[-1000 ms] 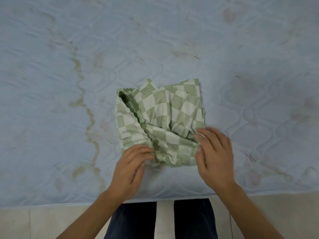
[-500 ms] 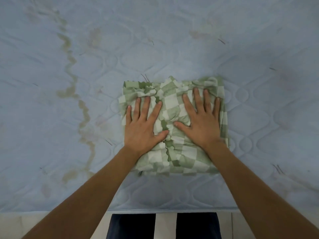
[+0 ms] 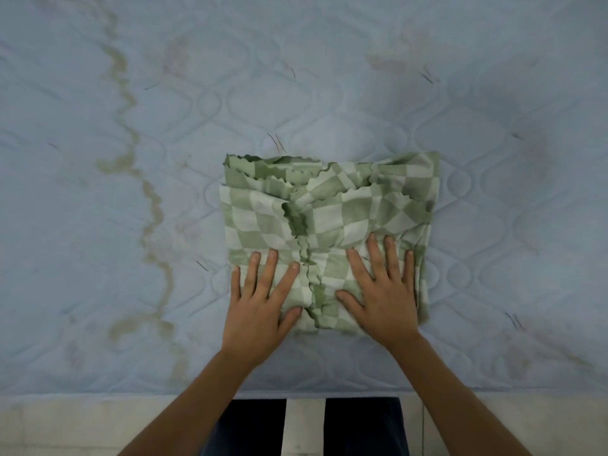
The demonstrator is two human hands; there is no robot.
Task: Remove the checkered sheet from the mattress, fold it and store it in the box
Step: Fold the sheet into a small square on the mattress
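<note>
The folded sheet (image 3: 329, 225) lay on the mattress (image 3: 131, 225). Left hand (image 3: 261, 304) and right hand (image 3: 383, 291), fingers spread flat, pressed the sheet's near edge.

Bare mattress (image 3: 296, 93) surrounds the folded checkered sheet (image 3: 329, 209); left hand (image 3: 260, 304) and right hand (image 3: 383, 297) cover its near part.

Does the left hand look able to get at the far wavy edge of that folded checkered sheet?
Probably yes. The left hand lies flat on the near part of the checkered sheet, and only bare cloth lies between it and the far wavy edge; nothing stands in the way.
</note>
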